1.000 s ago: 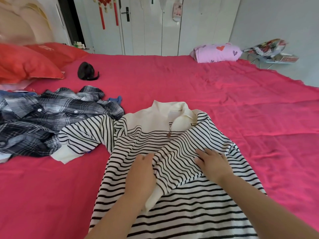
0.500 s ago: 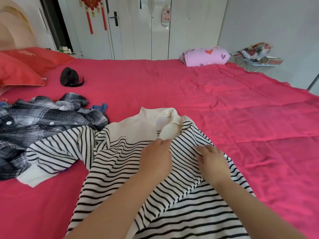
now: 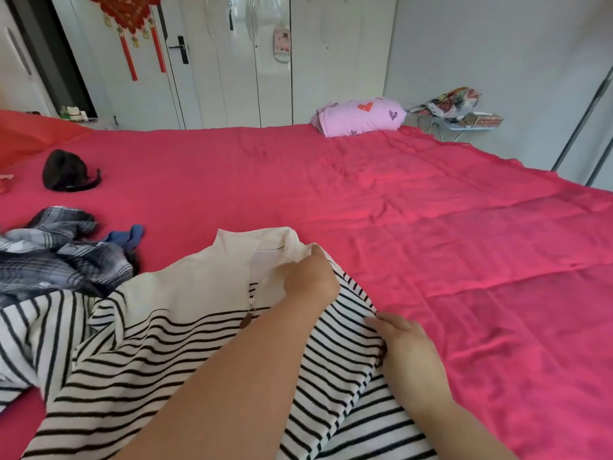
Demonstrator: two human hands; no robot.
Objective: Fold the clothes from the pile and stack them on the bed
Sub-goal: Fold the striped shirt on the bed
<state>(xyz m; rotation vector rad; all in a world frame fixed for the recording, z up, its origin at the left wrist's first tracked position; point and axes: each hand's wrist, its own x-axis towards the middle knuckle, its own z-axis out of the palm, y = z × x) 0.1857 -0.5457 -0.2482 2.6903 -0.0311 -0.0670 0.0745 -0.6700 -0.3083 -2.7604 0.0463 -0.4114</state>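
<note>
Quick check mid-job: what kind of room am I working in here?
Likely a home bedroom: a wide bed under a red sheet, white wardrobe doors behind it, a clothes pile on it.

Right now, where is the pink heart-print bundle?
The pink heart-print bundle lies at the far edge of the red bed, right of centre in the head view, in front of the white wardrobe and left of a cluttered stand.

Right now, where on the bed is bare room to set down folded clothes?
The bed sheet is bare right of the striped sweater, up to the pink pillow, and behind its collar toward the black item. The left is crowded: the plaid shirt touches the sweater's sleeve.
</note>
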